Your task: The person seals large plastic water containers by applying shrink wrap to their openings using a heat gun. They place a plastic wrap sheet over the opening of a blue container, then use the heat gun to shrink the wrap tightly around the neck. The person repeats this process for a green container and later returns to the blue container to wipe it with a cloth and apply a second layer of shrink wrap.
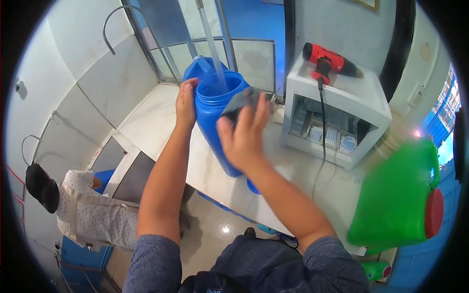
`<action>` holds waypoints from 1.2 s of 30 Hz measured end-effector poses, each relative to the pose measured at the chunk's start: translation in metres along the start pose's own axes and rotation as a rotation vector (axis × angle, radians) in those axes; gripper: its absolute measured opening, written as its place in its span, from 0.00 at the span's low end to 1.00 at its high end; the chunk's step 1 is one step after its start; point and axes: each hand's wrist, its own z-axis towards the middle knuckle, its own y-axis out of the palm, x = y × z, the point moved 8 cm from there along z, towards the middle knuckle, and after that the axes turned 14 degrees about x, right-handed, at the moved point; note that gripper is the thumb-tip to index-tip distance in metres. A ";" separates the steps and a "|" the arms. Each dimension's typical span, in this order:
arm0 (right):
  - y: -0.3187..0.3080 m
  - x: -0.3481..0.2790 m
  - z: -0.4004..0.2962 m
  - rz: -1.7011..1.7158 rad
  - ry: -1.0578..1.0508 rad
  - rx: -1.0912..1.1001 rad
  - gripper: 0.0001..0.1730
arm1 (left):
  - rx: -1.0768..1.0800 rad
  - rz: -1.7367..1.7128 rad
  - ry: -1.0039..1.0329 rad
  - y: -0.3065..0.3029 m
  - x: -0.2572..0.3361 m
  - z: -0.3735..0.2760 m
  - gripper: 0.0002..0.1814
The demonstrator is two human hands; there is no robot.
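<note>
An uncapped blue plastic jerrycan point(215, 124) stands on the white counter before me, with a clear tube point(214, 47) reaching down into its wide mouth. My left hand point(186, 106) lies flat against the jerrycan's left side, just below the neck. On the right side, my right hand point(244, 135) presses a dark grey cloth point(240, 102) to the shoulder; it is slightly blurred. Low beside the jerrycan's base, a round blue cap point(253, 186) is partly hidden by my right forearm. A second blue jerrycan point(199, 66) shows behind the first.
A red heat gun point(329, 64) lies on a white cabinet point(337, 121), its cord hanging across the front. At the right stands a green jerrycan point(392, 197) with a red cap. A person point(95, 208) in a patterned top and dark cap is at the left. A curved metal pipe point(146, 23) rises behind.
</note>
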 end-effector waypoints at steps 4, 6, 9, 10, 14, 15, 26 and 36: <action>0.020 -0.034 -0.049 -0.012 -0.146 -0.302 0.53 | 0.399 -0.212 -0.066 -0.049 0.043 -0.064 0.31; 0.022 -0.043 -0.058 0.097 -0.193 -0.416 0.54 | 0.378 -0.290 0.097 -0.054 0.081 -0.133 0.37; 0.013 -0.047 -0.058 0.327 -0.222 -0.537 0.47 | 0.057 -0.410 -0.076 -0.006 0.079 -0.196 0.50; 0.004 -0.046 -0.053 0.421 -0.202 -0.519 0.43 | 0.101 -0.246 -0.027 -0.008 0.078 -0.200 0.47; -0.029 -0.015 -0.009 0.428 -0.170 -0.172 0.32 | 0.206 0.405 0.217 0.003 0.077 -0.171 0.39; -0.031 -0.001 0.003 0.343 -0.144 -0.098 0.31 | 0.219 0.309 0.093 0.000 0.063 -0.157 0.36; 0.022 0.077 -0.011 0.189 0.150 -0.222 0.52 | 0.182 -0.019 -0.766 -0.050 -0.178 -0.228 0.32; 0.024 0.085 -0.019 0.218 0.212 -0.199 0.53 | 0.215 -0.062 -0.096 -0.032 -0.026 -0.091 0.29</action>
